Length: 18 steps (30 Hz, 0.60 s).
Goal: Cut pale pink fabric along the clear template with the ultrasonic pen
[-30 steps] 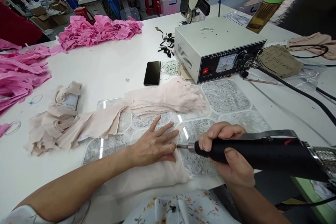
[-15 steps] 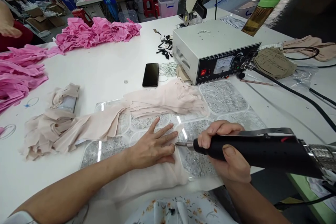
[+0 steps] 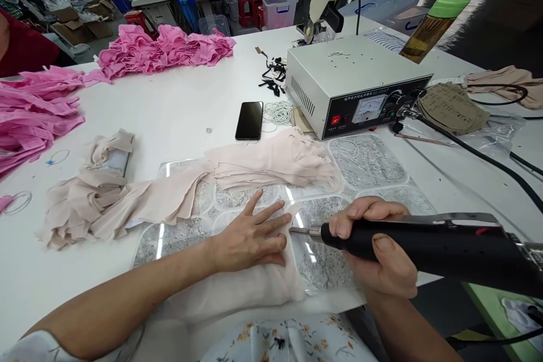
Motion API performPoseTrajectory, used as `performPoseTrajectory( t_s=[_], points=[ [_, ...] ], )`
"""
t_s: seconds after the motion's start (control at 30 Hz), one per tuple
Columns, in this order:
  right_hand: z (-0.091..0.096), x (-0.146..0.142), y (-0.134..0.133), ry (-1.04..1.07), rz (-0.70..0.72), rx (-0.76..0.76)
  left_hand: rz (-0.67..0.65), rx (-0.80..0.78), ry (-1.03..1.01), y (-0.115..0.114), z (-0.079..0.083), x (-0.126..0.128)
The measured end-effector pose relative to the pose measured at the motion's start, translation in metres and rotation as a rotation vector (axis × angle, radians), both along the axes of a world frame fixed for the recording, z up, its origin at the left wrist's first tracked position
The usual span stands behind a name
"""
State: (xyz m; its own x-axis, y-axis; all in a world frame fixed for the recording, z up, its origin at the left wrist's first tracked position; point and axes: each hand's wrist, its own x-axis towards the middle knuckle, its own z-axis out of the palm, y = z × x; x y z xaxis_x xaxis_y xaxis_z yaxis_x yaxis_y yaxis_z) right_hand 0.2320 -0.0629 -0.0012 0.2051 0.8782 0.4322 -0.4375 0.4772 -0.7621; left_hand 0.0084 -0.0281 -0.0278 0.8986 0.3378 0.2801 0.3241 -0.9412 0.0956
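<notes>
My left hand (image 3: 254, 236) lies flat with its fingers spread, pressing a pale beige cloth piece (image 3: 237, 291) onto a clear-edged, marble-patterned mat (image 3: 326, 257). In my right hand (image 3: 377, 254) is a black handheld ultrasonic welding gun (image 3: 441, 246), gripped around its barrel. Its thin metal tip points left, by the cloth's right edge near my left fingers; whether it touches the cloth I cannot tell. Just beyond my hands, a stack of beige cloth pieces (image 3: 271, 161) rests on the mat. More beige cloth (image 3: 85, 203) is heaped to the left.
A grey control box (image 3: 356, 76) with a dial stands at the back right, its black cable (image 3: 479, 153) running right. Near it are a phone (image 3: 249, 120), coiled cord (image 3: 278, 113) and a green-lidded bottle (image 3: 436, 28). Pink fabric (image 3: 161, 51) lies along the far left. Another person's red clothing (image 3: 25, 45) shows there.
The whole view has shifted slightly, so things appear a little farther right. My left hand stays on the cloth. The welding gun's tip remains near the cloth's edge.
</notes>
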Motion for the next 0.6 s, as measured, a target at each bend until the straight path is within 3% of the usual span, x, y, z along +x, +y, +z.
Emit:
performPoseTrajectory(
  t_s=[0.6],
  points=[
    [-0.0038, -0.0039, 0.0052, -0.001, -0.084, -0.017, -0.003, -0.022, -0.008, 0.0008, -0.0013, -0.0005]
  ],
)
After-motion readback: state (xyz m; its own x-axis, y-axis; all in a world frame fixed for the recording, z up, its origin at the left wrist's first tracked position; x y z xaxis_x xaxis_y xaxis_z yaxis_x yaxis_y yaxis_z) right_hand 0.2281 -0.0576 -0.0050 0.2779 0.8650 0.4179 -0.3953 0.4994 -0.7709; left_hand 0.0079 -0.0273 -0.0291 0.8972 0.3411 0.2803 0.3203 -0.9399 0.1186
